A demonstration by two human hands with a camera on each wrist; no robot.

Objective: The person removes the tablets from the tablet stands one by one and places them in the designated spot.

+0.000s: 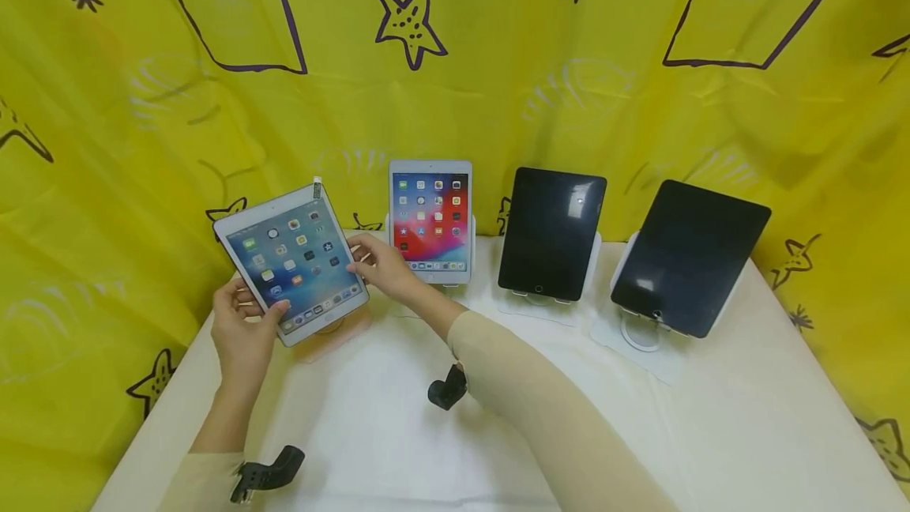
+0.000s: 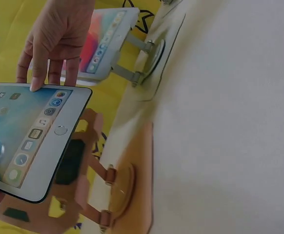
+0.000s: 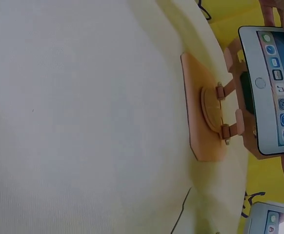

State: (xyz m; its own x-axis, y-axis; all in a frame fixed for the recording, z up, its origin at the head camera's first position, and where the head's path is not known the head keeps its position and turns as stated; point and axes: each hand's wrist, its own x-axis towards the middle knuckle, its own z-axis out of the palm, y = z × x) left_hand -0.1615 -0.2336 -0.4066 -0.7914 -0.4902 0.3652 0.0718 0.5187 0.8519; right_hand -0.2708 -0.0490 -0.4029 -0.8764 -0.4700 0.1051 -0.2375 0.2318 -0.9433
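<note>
Head view: left hand (image 1: 243,330) and right hand (image 1: 384,265), fingers curled, are pinching the white-bezelled iPad (image 1: 297,259); balance is requiring even edge pressure.

Wrist views dimmer, perhaps slightly soft.

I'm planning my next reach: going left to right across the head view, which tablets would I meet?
Held white tablet → white tablet with red-and-blue screen → black-screened tablet → far-right black-screened tablet
</note>
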